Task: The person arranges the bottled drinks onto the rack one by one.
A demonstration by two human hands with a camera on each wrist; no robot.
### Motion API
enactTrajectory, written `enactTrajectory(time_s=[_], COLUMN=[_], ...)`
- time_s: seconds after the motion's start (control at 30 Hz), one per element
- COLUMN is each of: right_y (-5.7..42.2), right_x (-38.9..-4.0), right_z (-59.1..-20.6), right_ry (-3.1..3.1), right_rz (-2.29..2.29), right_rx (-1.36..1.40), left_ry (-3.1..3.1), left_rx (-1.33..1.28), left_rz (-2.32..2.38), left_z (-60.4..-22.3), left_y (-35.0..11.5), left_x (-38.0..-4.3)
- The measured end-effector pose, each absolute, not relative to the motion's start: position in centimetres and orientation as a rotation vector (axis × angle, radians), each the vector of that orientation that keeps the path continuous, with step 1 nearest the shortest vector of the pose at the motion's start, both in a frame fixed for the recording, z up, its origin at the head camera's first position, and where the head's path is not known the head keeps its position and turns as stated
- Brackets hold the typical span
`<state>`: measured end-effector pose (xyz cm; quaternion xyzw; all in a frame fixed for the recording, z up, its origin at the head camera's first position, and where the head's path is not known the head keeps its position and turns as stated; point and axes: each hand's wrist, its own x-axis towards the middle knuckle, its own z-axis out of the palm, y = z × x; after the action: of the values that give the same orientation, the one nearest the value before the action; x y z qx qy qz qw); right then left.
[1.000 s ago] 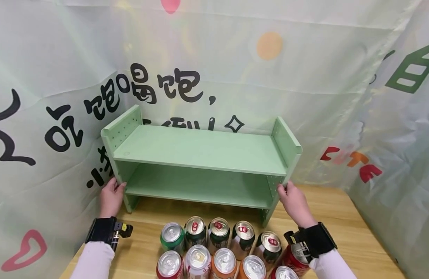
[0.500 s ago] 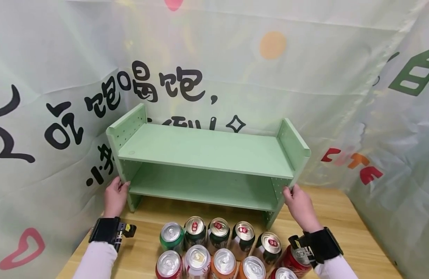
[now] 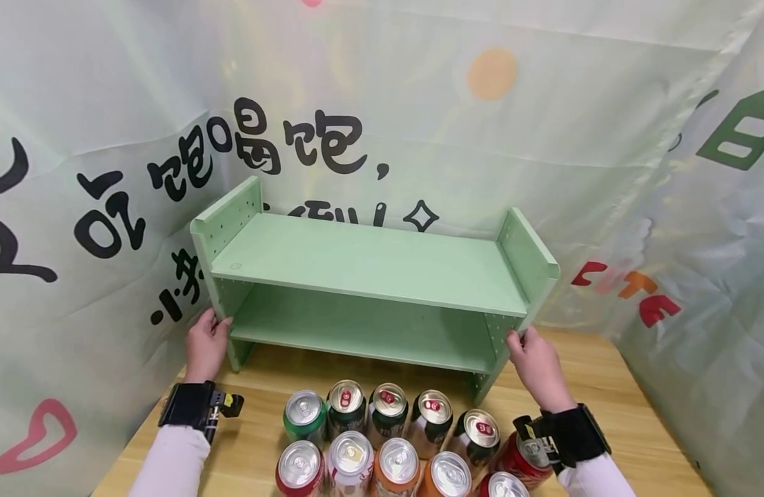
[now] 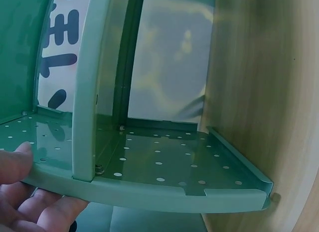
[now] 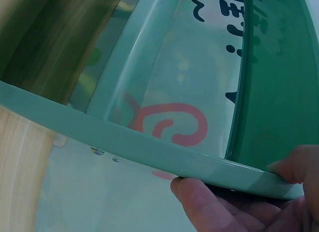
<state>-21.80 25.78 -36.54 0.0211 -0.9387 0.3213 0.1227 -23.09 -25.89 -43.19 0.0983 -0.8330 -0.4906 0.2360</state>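
A light green two-tier shelf (image 3: 369,266) stands on the wooden table against the fabric backdrop, at a slight angle. My left hand (image 3: 206,347) grips the front edge of its left side panel, level with the lower board. In the left wrist view, the thumb (image 4: 17,162) lies on the panel's inner, hole-dotted face and the other fingers curl underneath its outer side. Across from it, my right hand (image 3: 539,366) pinches the front edge of the right side panel (image 3: 531,259). The right wrist view shows the fingers (image 5: 202,199) on the outer side and the thumb (image 5: 294,164) inside.
Several drink cans stand in front of the shelf, among them a green can (image 3: 305,417), an orange can (image 3: 397,469) and a red can (image 3: 524,461) near my right wrist. The printed fabric backdrop (image 3: 419,103) closes off the back and sides of the wooden table (image 3: 611,407).
The shelf has shifted a little to the right, with both hands still gripping its side panels. The cans have stayed in place.
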Motion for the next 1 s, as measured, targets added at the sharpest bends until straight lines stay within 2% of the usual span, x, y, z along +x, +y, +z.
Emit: enactTrajectory(time_s=[1.0], right_y=[27.2], right_x=[-21.4], right_z=[-36.7], right_ry=[-2.724], right_rz=[0.893], right_rx=[0.061], left_ry=[-2.304], left_rx=[0.259], left_rz=[-1.327], left_z=[-43.6], left_y=[-24.5], left_x=[-22.9])
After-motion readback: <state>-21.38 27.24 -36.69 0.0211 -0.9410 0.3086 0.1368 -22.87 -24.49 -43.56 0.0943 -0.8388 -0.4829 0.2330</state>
